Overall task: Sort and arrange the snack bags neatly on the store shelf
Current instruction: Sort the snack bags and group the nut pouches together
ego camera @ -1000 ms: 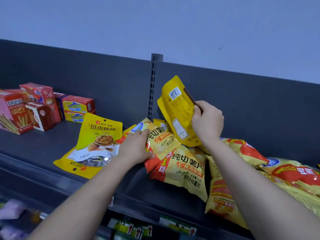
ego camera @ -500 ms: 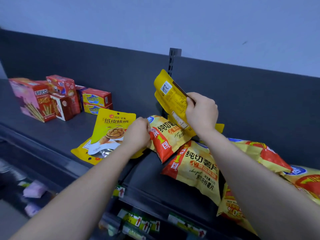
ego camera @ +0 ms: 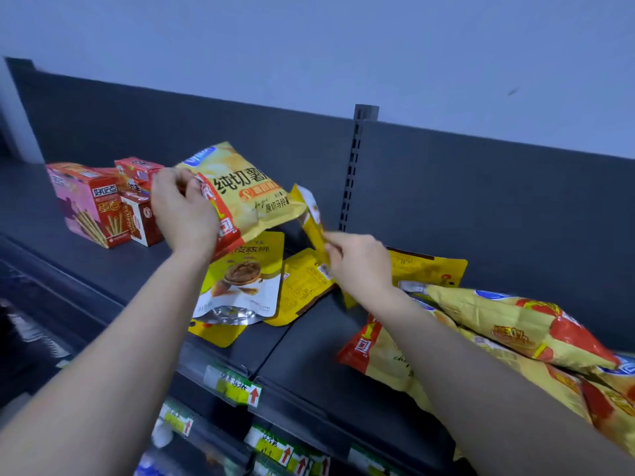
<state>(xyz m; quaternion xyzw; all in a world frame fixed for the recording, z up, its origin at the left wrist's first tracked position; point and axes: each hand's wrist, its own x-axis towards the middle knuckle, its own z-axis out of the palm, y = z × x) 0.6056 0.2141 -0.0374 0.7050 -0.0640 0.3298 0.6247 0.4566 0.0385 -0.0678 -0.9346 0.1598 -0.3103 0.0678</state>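
a potato chip bag (ego camera: pixel 240 197) is gripped aloft by the left hand (ego camera: pixel 185 211), seemingly to be sorted apart; a yellow walnut pouch (ego camera: pixel 311 218) is pinched by the right hand (ego camera: pixel 360 262) above the shelf (ego camera: pixel 113 269), probably for grouping.

Boxes (ego camera: pixel 103 204) left on shelf (ego camera: pixel 309 341); walnut pouch (ego camera: pixel 240 283) centre; chip bags (ego camera: pixel 515 338) right.

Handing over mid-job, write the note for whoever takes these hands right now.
Left hand: grips a yellow-and-red crinkled chip bag, lifted above the dark metal shelf.
Right hand: pinches a flat yellow foil pouch, held up edge-on.
On shelf: yellow walnut pouch face up, yellow pouch face down beside it; heap of yellow-and-red chip bags at right.
Done: nothing lined up yet.
Left: group pouches, line up chip bags.
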